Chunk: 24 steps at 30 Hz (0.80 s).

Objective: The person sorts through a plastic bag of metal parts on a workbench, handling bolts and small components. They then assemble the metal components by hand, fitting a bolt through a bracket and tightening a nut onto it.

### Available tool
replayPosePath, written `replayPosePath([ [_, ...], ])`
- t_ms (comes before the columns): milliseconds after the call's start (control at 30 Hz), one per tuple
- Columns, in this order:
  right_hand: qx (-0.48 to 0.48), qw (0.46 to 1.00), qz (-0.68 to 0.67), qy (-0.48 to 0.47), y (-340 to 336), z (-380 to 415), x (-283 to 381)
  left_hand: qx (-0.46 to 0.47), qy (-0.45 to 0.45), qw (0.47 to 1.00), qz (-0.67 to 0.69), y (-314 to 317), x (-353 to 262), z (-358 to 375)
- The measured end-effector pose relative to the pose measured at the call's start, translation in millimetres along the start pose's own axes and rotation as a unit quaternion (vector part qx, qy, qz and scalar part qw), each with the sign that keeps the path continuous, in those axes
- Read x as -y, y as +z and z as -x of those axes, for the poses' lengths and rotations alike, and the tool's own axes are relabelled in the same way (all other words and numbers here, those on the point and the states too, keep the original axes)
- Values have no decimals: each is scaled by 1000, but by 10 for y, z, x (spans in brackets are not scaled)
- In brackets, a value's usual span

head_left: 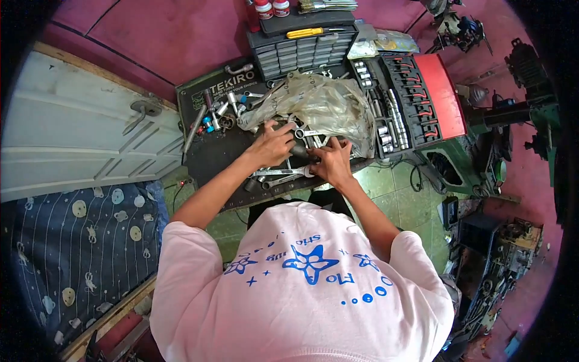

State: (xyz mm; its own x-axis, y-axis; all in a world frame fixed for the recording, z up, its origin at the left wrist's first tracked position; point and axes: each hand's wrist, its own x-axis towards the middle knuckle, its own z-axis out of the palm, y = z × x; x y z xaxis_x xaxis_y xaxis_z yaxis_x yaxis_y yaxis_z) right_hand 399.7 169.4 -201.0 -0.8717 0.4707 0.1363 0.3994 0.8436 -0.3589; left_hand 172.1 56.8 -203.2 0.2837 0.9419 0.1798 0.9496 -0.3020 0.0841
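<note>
Head view: pink T-shirt (301, 289) w/ blue star print nearest the lens, filling bottom centre; both forearms reaching away from it toward the tabletop (211, 154).

Left hand (272, 145) curled over a small dark part (300, 148), fingers bent round its left end, gripping it. Right hand (332, 161) closed on same dark part from the other side, fingertips touching it; part sits between the two hands, just above the tabletop, mostly hidden so exact shape can't be told. Hands nearly touching each other.

Directly under the hands, toward the body: a couple of chrome wrenches (280, 174) lying flat, approx. side by side. Just beyond the hands: crumpled clear plastic bag (325, 105) heaped over more tools, touching right-hand fingers' far side. Left of bag: loose sockets (220, 111) and bits scattered on black tool-case lid (232, 78) marked TEKIRO.

Beyond bag: small-parts drawer cabinet (304, 51) w/ yellow-handled tool (304, 32) on top. Right of bag: open socket set (401, 105) in black tray w/ red lid edge.

Left side: white door panel (78, 133) lying flat; below it dark blue patterned fabric (78, 241). Right side: green tiled floor (398, 193), machine parts piled further right.
</note>
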Motion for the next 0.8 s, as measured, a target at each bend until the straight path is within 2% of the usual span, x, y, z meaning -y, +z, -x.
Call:
replayPosePath([
  [67,7,998,31,-57,-146,13,-80,21,25,999,13,-99,-29,-118],
  [133,22,998,30,-55,-260,-5,-188,28,26,999,11,-103,-26,-251],
  [267,-15,994,78,-76,-450,-156,-441,17,18,1000,-19,-107,66,-593],
  [500,-25,987,138,-80,-635,-734,-971,-45,-32,998,-28,-73,411,-1246],
  [600,-46,986,123,-99,-639,-921,-1185,-31,-74,997,-19,26,492,-1444],
  [667,-8,986,131,-101,-665,-1020,-1259,-47,-79,996,-19,148,532,-1517],
  [800,8,985,145,-93,-601,-1140,-1313,-27,-103,994,-28,255,569,-1587],
])
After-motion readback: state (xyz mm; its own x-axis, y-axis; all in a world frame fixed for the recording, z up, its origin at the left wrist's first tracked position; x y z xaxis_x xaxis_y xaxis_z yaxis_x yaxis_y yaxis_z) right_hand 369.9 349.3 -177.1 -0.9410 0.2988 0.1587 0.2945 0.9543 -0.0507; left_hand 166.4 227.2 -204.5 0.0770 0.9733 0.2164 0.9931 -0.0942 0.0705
